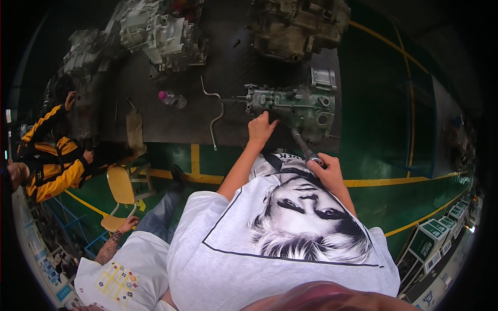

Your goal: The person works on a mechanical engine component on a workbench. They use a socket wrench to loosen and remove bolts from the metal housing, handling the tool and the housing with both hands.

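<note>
A grey metal gearbox (290, 103) lies on the dark workbench (181, 127), with a shaft sticking out at its left end. My left hand (261, 129) is at its near side, index finger reaching to the casing and thumb spread to the right. I see nothing in that hand. Closed around the near end of a long dark-grey tool, my right hand (328, 170) is low in front of my shirt. This ratchet-like tool (305, 147) slants away from me, its narrow tip at the near right part of the gearbox. Whether the tip touches it, I cannot tell.
Left of the gearbox lie a bent metal rod (215, 122) and a pink-capped bottle (173, 99). Larger gearbox housings (301, 28) stand along the far side. A person in a yellow-black jacket (65, 166) and one in a white shirt (124, 269) are at left, near a yellow chair (121, 186).
</note>
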Demonstrator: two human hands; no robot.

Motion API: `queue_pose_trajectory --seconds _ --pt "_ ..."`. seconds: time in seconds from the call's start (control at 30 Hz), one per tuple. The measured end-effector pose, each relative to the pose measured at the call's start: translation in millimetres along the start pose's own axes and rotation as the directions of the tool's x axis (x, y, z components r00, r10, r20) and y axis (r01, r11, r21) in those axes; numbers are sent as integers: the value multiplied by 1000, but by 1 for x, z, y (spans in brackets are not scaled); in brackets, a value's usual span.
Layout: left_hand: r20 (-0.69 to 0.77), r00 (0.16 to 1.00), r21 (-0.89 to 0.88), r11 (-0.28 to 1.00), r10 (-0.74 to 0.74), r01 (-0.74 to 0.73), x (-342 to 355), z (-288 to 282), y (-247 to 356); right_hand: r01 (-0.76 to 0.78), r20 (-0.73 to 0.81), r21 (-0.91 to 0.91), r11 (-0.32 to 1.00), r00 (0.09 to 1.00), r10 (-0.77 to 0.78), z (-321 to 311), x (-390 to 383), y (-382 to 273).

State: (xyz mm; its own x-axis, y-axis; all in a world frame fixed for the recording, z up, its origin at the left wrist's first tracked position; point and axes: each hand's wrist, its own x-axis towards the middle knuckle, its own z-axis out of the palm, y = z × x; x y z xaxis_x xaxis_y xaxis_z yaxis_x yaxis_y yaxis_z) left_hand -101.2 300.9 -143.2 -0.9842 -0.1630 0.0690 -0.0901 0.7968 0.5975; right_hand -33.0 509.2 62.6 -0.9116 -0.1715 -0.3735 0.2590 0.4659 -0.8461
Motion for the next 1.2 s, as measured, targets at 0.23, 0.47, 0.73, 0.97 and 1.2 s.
queue_pose_trajectory --seconds 0.23,0.47,0.73,0.97,1.2 --pt "122 992 3 1000 17 -17 5 -44 6 36 11 -33 999 999 -36 6 1 -16" --pt "-13 1000 -39 999 10 -11 -13 16 1 15 17 27 1000 1000 -16 2 1 5" --pt "1 1000 -6 1000 -8 8 -4 27 13 39 88 106 994 995 -49 -2 16 33" --pt "-6 999 53 998 37 -37 0 45 -9 30 130 111 993 991 -44 -1 20 40" --pt "90 995 23 999 35 -38 3 35 12 29 159 166 986 986 -55 -1 26 44"
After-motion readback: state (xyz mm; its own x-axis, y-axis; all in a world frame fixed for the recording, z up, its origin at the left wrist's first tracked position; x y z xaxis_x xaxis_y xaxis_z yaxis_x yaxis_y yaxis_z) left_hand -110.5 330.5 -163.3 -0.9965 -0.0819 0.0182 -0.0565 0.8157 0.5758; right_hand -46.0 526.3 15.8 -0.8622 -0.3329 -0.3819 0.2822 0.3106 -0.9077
